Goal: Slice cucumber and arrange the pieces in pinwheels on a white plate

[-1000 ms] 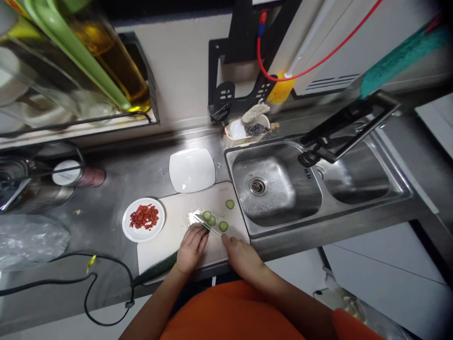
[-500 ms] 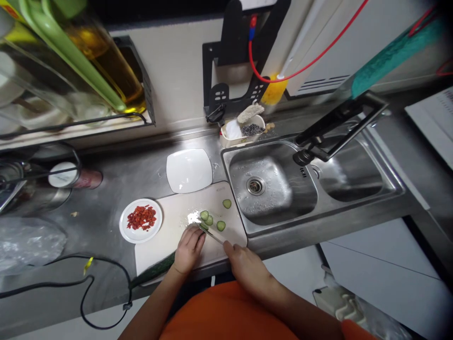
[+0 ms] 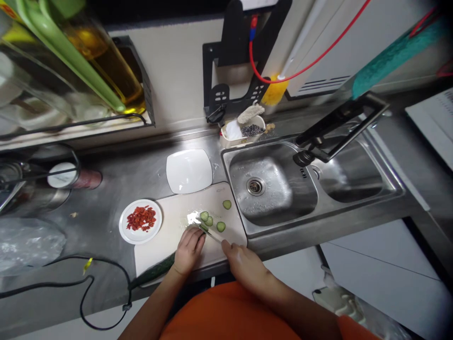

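Note:
A dark green cucumber (image 3: 153,272) lies across a pale cutting board (image 3: 170,222) at the counter's front edge. My left hand (image 3: 189,251) presses down on the cucumber's cut end, fingers curled over it. My right hand (image 3: 244,266) grips the handle of a knife (image 3: 203,227), whose blade rests at the cucumber just past my left fingertips. Several cucumber slices (image 3: 212,219) lie on the board beyond the blade, one apart near the sink.
A round plate of chopped red pieces (image 3: 140,220) sits left of the board, and a square white plate (image 3: 189,170) behind it. A double steel sink (image 3: 279,189) lies to the right. A black cable (image 3: 81,293) trails on the left counter.
The view shifted slightly. My hands and the knife stay at the cucumber's cut end; the blade moved only a little.

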A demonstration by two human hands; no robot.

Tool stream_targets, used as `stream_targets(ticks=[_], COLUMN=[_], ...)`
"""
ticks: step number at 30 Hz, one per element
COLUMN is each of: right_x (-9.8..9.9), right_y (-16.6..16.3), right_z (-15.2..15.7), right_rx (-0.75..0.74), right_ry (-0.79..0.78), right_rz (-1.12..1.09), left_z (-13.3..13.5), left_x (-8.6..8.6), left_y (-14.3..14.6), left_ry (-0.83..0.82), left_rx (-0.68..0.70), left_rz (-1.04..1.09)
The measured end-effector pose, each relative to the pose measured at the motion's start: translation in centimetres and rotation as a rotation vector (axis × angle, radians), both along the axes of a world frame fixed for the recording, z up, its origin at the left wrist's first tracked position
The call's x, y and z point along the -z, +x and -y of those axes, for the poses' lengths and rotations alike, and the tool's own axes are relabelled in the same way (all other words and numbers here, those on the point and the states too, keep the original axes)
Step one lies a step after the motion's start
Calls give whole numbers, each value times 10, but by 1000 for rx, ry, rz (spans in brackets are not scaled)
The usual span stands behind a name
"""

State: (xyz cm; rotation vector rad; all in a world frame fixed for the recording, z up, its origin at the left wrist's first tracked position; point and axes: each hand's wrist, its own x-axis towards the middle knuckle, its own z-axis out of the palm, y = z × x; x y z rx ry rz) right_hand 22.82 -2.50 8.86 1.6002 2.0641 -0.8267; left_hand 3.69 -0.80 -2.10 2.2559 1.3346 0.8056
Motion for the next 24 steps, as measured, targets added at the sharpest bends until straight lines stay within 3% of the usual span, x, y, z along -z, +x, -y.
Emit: stream_targets(ticks=[24], right_x=[36], right_y=[-20], right_z=[-9], right_rx=[35], right_ry=[61], right_rz=[-19], left_z=[-1], left_x=[1], left_y=[-1], left_ry=[-33], left_rx=[16], left_rz=[13])
